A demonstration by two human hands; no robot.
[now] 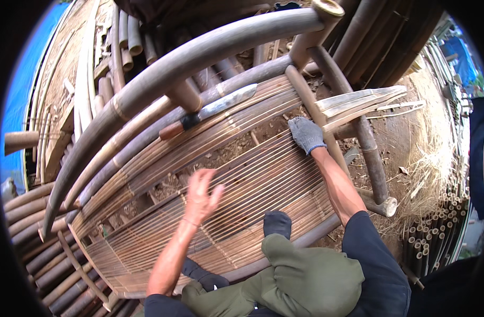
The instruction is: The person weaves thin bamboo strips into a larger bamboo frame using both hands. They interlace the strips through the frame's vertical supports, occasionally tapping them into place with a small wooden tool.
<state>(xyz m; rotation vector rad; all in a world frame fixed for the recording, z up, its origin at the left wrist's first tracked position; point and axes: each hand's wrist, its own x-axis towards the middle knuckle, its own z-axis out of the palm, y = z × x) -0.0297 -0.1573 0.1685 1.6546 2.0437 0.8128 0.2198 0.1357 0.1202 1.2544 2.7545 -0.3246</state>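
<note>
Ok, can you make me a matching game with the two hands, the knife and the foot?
Things:
1. left hand
2. right hand
3. knife
4. foot

States:
A. lies across the slats by the thick poles
B. bare, fingers spread above the slats
C. in a dark sock, resting on the slats
D. in a grey glove, at a slim pole

Pairs: 1-B, 2-D, 3-A, 4-C
</note>
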